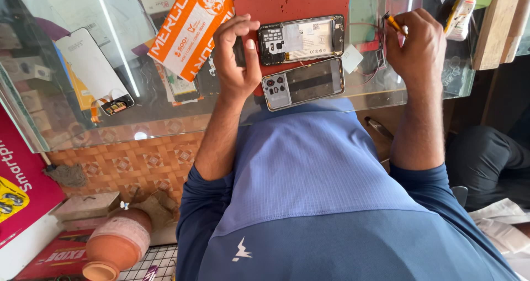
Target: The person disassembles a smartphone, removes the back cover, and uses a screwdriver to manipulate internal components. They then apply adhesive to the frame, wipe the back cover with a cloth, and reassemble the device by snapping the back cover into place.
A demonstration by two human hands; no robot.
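My left hand (236,60) steadies opened phone (301,39), circuitry exposed, on red mat (290,2); thumb pressing its edge. My right hand (415,46) pinches yellow-handled tool (396,25). Glossy back cover (302,84) beside, glass counter (165,115).

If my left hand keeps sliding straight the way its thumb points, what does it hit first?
Most likely the opened black phone with its insides exposed, lying on the red mat. The left hand sits at the phone's end, thumb already near or on its edge; exact contact is unclear.

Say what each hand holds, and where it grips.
Right hand pinches a yellow-handled tool near its tip. Left hand steadies the opened phone at its end.
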